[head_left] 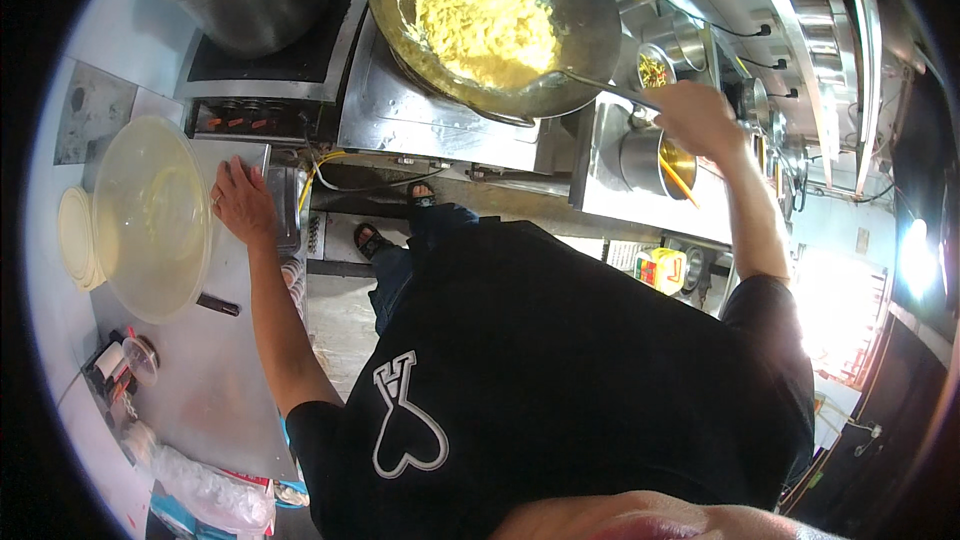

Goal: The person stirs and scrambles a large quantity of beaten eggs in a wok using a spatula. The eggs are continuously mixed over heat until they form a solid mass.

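Note:
My right hand (695, 120) is closed round the handle of a metal wok utensil (610, 88). The utensil's head sits at the near edge of the eggs, and I cannot tell whether it is a ladle or a spatula. Yellow scrambled eggs (485, 20) lie heaped in the large dark wok (590, 10), which stands on the steel stove (430, 130). My left hand (243, 202) rests, fingers stretched out, on the edge of the steel counter (225, 380). Beside it stands a big translucent plastic bowl (150, 220), with nothing but yellowish traces seen inside.
A lidded stockpot (265, 10) stands left of the wok. To the right are a steel pot (645, 160) holding yellow liquid and a bowl of chopped vegetables (655, 65). A dark-handled tool (218, 304) and a plastic bag (215, 490) lie on the left counter.

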The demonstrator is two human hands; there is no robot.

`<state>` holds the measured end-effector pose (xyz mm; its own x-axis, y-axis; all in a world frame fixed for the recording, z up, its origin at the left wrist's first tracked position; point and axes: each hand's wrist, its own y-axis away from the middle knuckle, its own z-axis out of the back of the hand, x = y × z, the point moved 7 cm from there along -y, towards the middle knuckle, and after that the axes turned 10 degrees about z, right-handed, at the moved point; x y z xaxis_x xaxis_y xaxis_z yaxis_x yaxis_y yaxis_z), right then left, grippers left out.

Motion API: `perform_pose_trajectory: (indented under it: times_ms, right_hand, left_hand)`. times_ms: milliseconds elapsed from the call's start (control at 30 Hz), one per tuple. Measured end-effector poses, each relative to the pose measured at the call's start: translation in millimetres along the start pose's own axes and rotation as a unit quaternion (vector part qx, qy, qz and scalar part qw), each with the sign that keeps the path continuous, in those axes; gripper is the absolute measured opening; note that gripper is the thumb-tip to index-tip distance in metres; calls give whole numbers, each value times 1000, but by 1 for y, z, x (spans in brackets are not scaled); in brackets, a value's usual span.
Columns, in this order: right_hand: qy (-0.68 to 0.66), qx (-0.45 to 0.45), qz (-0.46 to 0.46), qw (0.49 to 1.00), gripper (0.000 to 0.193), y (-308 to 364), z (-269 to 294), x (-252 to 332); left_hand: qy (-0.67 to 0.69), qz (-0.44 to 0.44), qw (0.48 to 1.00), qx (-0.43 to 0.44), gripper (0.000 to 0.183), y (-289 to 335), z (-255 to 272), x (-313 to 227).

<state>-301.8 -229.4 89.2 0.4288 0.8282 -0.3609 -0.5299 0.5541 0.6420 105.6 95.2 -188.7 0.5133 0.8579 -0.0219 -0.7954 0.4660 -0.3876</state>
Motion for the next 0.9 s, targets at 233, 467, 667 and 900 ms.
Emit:
perform_pose_trajectory:
  times_ms: [233, 467, 667, 900]
  right_hand:
    - [-71, -92, -78, 990, 18, -146, -51, 16]
    - [-193, -189, -47, 962, 22, -207, -47, 24]
    - [-162, -123, 128, 971, 22, -132, -26, 10]
    - [-184, 15, 113, 976, 19, -20, 12, -5]
  left_hand:
    - [6, -1, 1000, 19, 40, -1, 1, -7]
    - [-7, 2, 1000, 26, 39, -2, -3, -6]
    - [12, 8, 999, 34, 39, -2, 2, -10]
    - [0, -3, 1000, 20, 39, 0, 6, -5]
